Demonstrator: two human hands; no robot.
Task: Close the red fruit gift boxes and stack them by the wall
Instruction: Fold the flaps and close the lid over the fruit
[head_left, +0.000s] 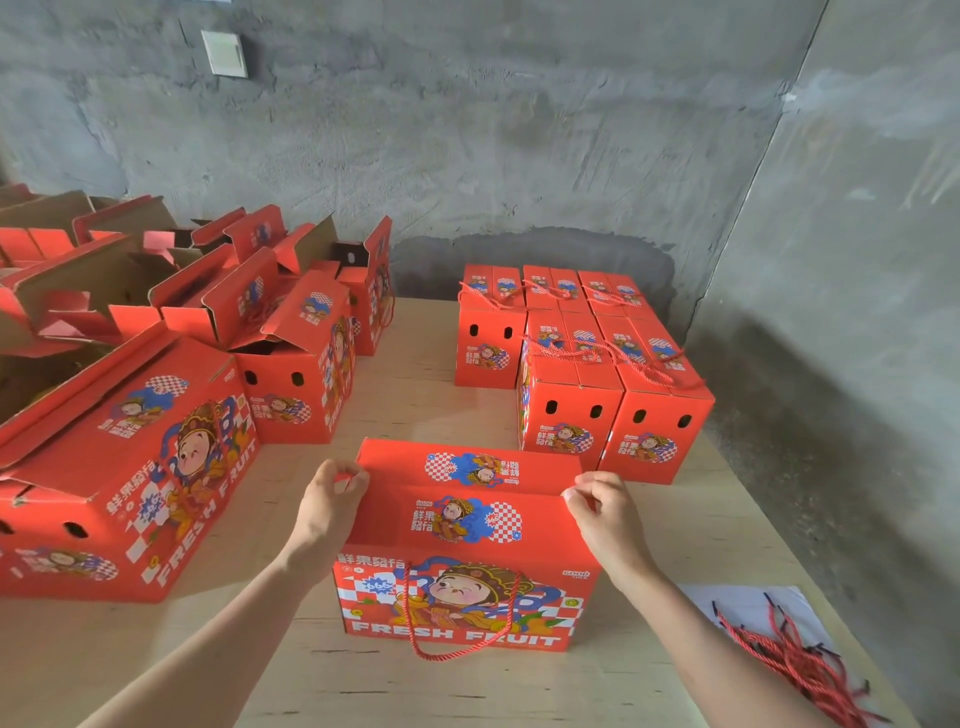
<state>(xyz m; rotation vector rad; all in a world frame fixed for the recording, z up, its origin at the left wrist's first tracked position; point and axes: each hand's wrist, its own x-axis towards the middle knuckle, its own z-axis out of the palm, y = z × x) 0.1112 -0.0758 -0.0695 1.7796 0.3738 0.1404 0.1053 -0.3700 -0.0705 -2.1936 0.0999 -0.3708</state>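
A red fruit gift box stands upright on the wooden table right in front of me, its two top flaps nearly together. My left hand pinches the left end of the top flaps. My right hand pinches the right end. A red rope handle hangs loose down the box's front. Several closed boxes stand grouped near the wall at the back right.
Several open red boxes with raised flaps crowd the left side; a large one lies at the near left. A pile of red rope handles lies on white paper at the near right. The concrete wall forms a corner at the right.
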